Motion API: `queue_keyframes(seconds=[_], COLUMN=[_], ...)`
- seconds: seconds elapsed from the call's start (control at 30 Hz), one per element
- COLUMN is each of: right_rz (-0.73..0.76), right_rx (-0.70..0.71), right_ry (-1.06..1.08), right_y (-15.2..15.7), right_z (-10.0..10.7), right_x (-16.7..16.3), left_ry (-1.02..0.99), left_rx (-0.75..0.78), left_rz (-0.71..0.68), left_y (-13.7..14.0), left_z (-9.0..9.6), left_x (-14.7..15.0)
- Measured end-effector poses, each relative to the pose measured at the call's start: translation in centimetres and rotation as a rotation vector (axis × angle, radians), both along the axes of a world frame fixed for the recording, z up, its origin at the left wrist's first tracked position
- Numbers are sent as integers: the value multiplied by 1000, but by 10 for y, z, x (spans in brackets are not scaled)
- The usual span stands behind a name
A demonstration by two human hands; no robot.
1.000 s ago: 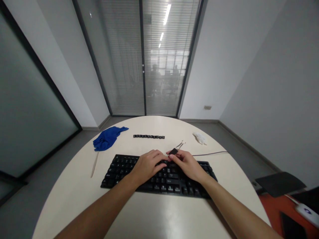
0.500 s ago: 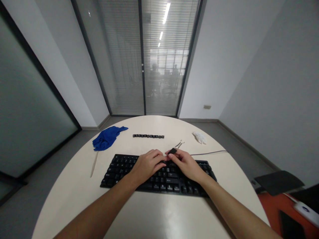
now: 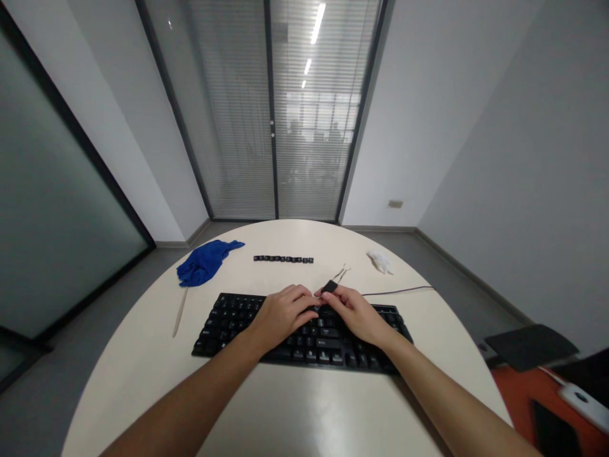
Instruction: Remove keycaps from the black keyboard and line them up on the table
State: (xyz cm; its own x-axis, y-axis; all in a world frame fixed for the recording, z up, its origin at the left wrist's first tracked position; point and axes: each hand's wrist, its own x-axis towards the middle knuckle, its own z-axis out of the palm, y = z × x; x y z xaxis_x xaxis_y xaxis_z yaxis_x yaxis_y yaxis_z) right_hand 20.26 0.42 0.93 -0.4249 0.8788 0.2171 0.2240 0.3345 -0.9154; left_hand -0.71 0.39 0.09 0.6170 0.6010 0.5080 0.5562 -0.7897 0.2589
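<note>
A black computer keyboard (image 3: 304, 355) lies across the table beneath both hands. My right hand (image 3: 354, 312) is closed around the black handle of a keycap puller (image 3: 330, 287), whose thin wire prongs point up and away from me. My left hand (image 3: 284, 314) rests over the upper middle keys, fingers bent and their tips meeting those of my right hand. Whatever sits between the left fingertips is hidden. Beyond the keyboard, several loose black keycaps (image 3: 283, 259) stand in a straight row.
On the left lie a crumpled blue cloth (image 3: 204, 263) and a pale stick (image 3: 179, 312). A white crumpled tissue (image 3: 380, 262) is at the back right, near the keyboard's cable (image 3: 399, 291). An orange chair (image 3: 516, 393) with items on it stands right of the round table (image 3: 143, 381).
The puller in my right hand has tilted slightly, its prongs rising a little. Both hands otherwise keep their place over the keyboard.
</note>
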Motion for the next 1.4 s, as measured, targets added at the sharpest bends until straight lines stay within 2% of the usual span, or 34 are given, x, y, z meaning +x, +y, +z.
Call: queue_keyframes(seconds=[0.2,0.33,0.47,0.63,0.8,0.97,1.07,1.2,1.4], right_rz=[33,-116,-216,-187,-114,-103,-149,-194,-156], right_rx=[4,27,127,284,407,405,385,298,271], right_ry=[-30,-51,-155,-219,-223,-272,-296,-355,-365], right_y=[-2,-1,-2,-6,-11,-9,-8,-9,-9], right_z=[2,1,4,12,17,14,12,11,10], right_x=[-2,2,5,2,4,8,7,4,4], left_ry=[-23,-66,-104,-114,-155,-209,-242,-274,-309], left_rx=[-7,-66,-104,-127,-162,-235,-266,-263,-261], left_rz=[-75,-2,50,74,159,196,191,173,177], left_y=[0,0,0,1,2,6,7,7,4], left_z=[-1,1,4,5,1,-4,-4,-3,-3], left_x=[-1,0,0,1,1,-1,-1,-1,-1])
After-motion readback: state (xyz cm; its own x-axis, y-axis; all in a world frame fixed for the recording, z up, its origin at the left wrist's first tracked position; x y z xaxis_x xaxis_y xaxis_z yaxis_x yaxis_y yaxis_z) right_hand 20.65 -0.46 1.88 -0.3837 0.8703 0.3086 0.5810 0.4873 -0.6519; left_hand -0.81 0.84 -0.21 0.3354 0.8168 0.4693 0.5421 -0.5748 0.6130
